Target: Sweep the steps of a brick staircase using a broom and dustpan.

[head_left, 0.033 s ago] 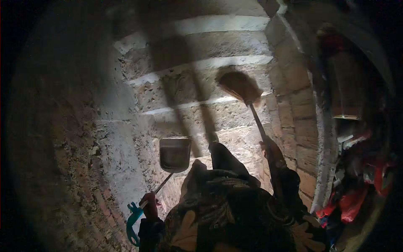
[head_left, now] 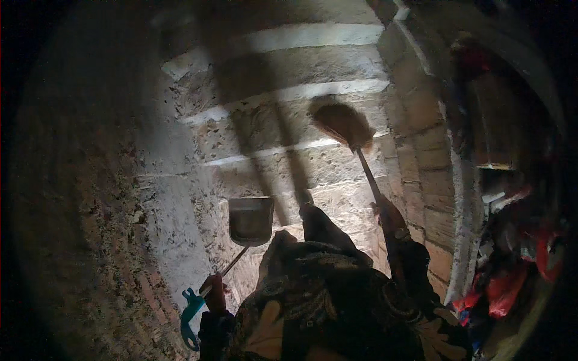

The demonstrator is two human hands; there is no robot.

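My left hand (head_left: 215,292) is closed round the handle of a long-handled dustpan (head_left: 250,222), whose dark pan hangs over the left side of the steps. The handle's curved teal end (head_left: 191,320) sticks out behind that hand. On the right, my right hand (head_left: 391,218) grips the stick of a broom (head_left: 343,125). Its brown, fanned bristle head is held out ahead, over a pale step edge; whether it touches the stone is unclear. Part of the broom stick runs back along my right forearm.
Rough stone steps (head_left: 295,63) with pale edges lie ahead and below, crossed by long shadows. A crumbling brick and plaster wall (head_left: 171,222) runs along the left. At right stands a low brick wall (head_left: 433,162); beyond it are red bags (head_left: 506,292) and dim clutter.
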